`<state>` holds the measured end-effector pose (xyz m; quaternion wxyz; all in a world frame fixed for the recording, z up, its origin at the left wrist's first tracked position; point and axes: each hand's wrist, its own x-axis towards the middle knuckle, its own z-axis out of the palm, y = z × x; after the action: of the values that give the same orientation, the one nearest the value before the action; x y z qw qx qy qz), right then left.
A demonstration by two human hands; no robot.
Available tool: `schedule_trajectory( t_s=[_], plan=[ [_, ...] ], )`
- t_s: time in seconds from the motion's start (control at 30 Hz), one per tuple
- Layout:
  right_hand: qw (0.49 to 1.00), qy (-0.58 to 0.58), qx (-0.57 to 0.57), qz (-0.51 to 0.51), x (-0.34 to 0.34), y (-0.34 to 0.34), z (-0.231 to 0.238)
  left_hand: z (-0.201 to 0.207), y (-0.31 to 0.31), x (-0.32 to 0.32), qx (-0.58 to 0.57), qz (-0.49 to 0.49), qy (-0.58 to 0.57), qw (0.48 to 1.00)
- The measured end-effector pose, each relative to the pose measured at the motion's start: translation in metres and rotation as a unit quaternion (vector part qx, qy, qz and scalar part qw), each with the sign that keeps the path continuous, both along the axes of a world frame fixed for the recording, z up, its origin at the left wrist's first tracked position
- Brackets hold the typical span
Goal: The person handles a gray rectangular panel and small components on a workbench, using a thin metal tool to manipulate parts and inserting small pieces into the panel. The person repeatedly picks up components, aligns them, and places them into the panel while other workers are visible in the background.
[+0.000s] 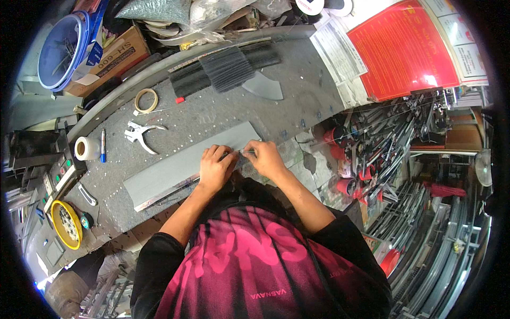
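A long grey flat strip point(186, 159) lies slantwise across the near edge of the worktable. My left hand point(214, 169) rests over the strip's near edge, its fingers bent and bunched together toward the right. Close by on the right, my right hand point(266, 159) pinches with thumb and forefinger beside the strip's right end. Something small and thin shows between the two sets of fingertips; I cannot make out what it is. Beyond the strip lies a white-handled hand punch or pliers point(141, 135), its handles spread.
On the table point(212, 111) are a tape roll point(145, 101), black mesh pieces point(227, 68), a grey offcut point(264, 86), a white roll point(86, 149), a marker point(103, 150), a cutter knife point(86, 194) and a yellow bowl point(67, 225). Metal profiles point(425, 223) crowd the right side.
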<state>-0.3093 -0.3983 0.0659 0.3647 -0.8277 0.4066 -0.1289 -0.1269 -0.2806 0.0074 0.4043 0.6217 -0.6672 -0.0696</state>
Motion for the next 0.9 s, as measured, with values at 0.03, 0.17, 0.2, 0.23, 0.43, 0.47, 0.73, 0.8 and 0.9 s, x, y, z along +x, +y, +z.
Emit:
schedule_trajectory(
  t_s=[0.03,0.17,0.2,0.23,0.43,0.47,0.73,0.8,0.9],
  plan=[
    [1.0,0.008,-0.013,0.004,0.001,-0.001,0.001,0.002,-0.001,0.0,-0.001,0.005,-0.001,1.0],
    [1.0,-0.008,-0.011,0.005,0.002,-0.004,0.003,0.007,-0.003,0.0,-0.015,0.022,-0.002,1.0],
    [1.0,-0.016,-0.006,0.005,0.003,-0.005,0.003,0.008,-0.004,0.0,-0.017,0.024,-0.004,1.0],
    [1.0,-0.025,-0.002,0.004,0.003,-0.006,0.002,0.009,-0.004,0.0,-0.013,0.022,-0.008,1.0],
    [0.999,-0.023,-0.02,0.045,0.001,-0.015,-0.001,0.012,-0.002,0.003,0.0,0.01,-0.029,1.0],
    [0.998,-0.01,-0.028,0.061,0.001,-0.018,-0.001,0.012,-0.002,0.003,0.004,0.01,-0.034,0.999],
    [0.991,0.023,-0.028,0.133,0.005,-0.039,-0.004,0.016,-0.003,0.001,0.049,-0.003,-0.036,0.998],
    [0.992,0.04,-0.004,0.123,0.007,-0.041,-0.002,0.017,-0.003,0.002,0.055,-0.005,-0.029,0.998],
    [0.989,0.092,0.043,0.109,0.011,-0.042,0.003,0.02,-0.006,0.003,0.094,-0.015,-0.034,0.995]
  ],
)
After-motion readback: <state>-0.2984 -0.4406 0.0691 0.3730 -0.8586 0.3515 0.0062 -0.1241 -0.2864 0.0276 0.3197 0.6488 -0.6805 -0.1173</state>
